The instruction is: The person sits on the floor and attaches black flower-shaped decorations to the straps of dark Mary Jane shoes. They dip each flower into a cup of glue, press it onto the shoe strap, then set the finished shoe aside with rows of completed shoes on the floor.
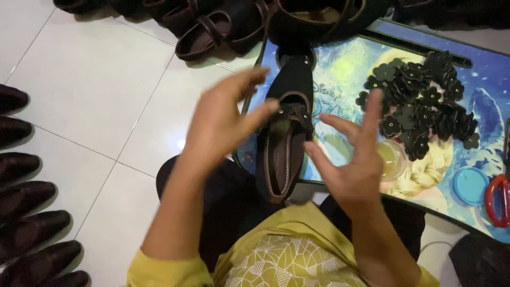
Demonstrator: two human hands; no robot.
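A dark brown shoe (284, 143) with a strap across its top lies toe away from me on the edge of a low colourful picture table (345, 69). My left hand (226, 119) hovers just left of the shoe, fingers spread, with fingertips close to the strap. My right hand (353, 159) is raised just right of the shoe, fingers apart and empty. A small flower-shaped piece sits on the strap near my left fingertips.
A heap of dark flower-shaped pieces (419, 101) lies on the table at right, with a small clear cup (392, 158), a blue lid (470, 185) and red-handled scissors (496, 199). More dark shoes (32, 212) line the white tiled floor at left and the top (212, 26).
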